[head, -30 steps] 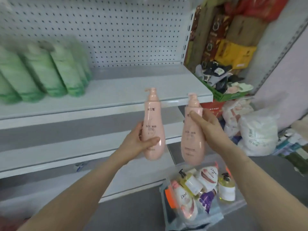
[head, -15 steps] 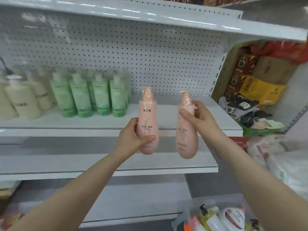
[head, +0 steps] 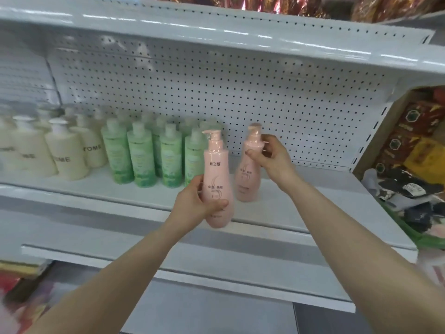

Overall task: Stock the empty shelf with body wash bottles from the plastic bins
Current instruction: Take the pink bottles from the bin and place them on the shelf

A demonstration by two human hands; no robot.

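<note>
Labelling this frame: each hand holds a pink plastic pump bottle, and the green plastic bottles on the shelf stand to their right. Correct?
No: in the head view the green plastic bottles stand left of the pink plastic pump bottles, one held by the left hand, one by the right hand.

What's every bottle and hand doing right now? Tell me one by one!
Left pink bottle, upright, gripped by the left hand in front of the shelf.
Right pink bottle, upright, neck held by the right hand; on the shelf or just above, unclear.
Green bottles, standing on the shelf.
Cream bottles, standing beside them.
</note>
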